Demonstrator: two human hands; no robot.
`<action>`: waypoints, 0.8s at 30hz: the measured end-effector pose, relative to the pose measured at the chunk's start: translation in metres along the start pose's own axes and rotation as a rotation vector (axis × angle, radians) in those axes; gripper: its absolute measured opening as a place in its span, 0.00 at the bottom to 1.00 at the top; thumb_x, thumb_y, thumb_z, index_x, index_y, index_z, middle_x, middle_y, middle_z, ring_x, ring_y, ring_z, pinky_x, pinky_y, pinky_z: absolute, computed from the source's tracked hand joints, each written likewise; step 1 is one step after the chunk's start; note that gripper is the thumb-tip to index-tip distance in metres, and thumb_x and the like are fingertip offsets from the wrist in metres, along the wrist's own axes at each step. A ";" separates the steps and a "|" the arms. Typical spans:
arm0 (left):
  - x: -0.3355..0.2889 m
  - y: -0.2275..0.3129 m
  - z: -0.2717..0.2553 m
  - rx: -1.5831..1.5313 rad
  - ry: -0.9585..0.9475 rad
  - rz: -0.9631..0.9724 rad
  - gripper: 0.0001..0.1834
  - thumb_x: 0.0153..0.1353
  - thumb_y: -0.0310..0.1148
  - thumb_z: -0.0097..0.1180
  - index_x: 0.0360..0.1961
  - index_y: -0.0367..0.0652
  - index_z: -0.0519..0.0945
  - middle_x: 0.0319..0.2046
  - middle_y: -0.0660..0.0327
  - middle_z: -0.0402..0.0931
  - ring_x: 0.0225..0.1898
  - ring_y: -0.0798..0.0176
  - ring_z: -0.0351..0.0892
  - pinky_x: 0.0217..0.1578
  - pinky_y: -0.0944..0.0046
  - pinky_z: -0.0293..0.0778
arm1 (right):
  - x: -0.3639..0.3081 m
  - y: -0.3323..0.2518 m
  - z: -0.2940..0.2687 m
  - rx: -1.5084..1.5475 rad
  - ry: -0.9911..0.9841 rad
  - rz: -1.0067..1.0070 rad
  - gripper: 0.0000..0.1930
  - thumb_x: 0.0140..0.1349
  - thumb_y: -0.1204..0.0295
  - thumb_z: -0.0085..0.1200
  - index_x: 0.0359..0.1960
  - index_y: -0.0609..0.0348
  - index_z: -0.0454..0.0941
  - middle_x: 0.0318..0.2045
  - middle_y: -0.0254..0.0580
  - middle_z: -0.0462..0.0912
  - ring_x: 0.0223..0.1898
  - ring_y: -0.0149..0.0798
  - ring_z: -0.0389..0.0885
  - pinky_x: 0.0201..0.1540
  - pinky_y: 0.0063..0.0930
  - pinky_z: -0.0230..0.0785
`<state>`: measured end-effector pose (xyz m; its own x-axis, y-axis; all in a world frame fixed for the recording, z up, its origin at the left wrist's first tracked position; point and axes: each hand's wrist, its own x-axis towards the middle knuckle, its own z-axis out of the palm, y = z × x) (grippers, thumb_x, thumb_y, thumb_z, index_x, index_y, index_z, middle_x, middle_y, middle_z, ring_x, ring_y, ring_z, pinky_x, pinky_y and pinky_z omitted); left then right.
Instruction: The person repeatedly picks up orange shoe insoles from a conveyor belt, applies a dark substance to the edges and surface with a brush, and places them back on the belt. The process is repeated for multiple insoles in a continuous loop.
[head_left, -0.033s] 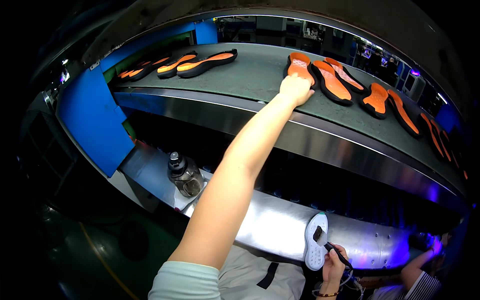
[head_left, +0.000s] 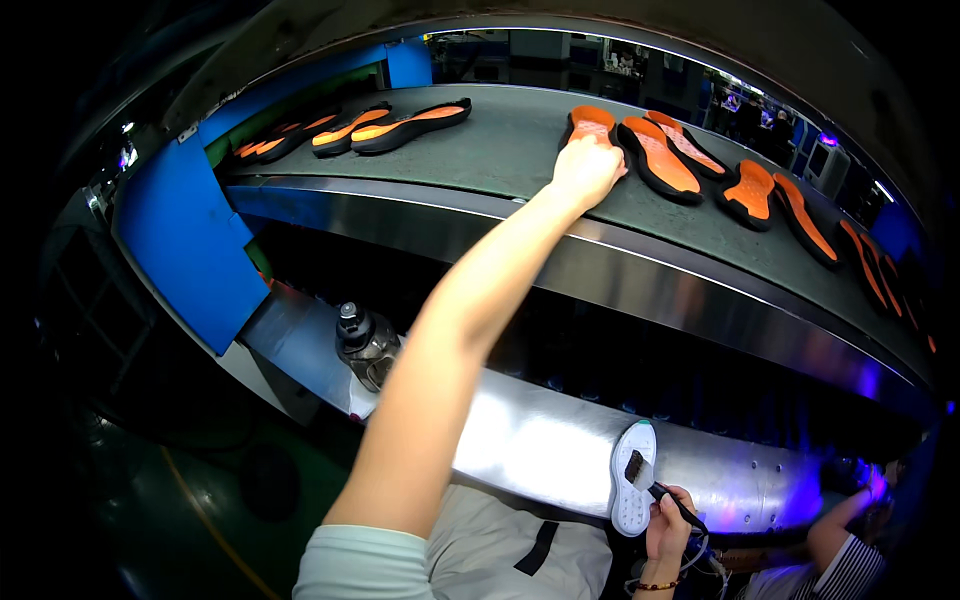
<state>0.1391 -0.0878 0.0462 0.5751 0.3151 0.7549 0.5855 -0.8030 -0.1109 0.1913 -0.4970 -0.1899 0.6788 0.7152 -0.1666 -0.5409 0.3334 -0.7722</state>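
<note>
My left hand (head_left: 590, 170) reaches up to the green conveyor belt (head_left: 515, 150). Its fingers are curled over the near end of a shoe sole (head_left: 592, 122), orange inside with a black rim, which lies on the belt. Low in the picture, my right hand (head_left: 668, 525) grips the black handle of a brush (head_left: 637, 467) with dark bristles. The brush lies across a white shoe sole (head_left: 632, 505) with a small green tip; whether my right fingers also hold that sole, I cannot tell.
More orange-and-black soles (head_left: 660, 162) lie along the belt to the right, and others (head_left: 410, 128) to the left. Below the belt's metal edge runs a metal shelf (head_left: 540, 440) with a dark bottle (head_left: 368, 350). A co-worker's arm (head_left: 830, 530) shows at lower right.
My left hand has shifted slightly left and its fingers have curled more over the sole. My left forearm has also swung a little left. The right hand stays about where it was.
</note>
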 end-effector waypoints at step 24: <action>-0.310 0.137 -0.048 -2.612 -0.267 -1.145 0.40 0.55 0.65 0.32 0.59 0.45 0.57 0.50 0.55 0.67 0.49 0.58 0.70 0.49 0.58 0.69 | 0.021 -0.024 0.071 -0.266 -0.469 0.006 0.10 0.47 0.80 0.56 0.33 0.66 0.77 0.30 0.44 0.80 0.32 0.30 0.77 0.38 0.19 0.68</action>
<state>0.0132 -0.3195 -0.1714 0.8417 0.5395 0.0202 -0.4951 0.7564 0.4275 0.1831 -0.4463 -0.1311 0.3485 0.9344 0.0738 -0.3584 0.2056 -0.9107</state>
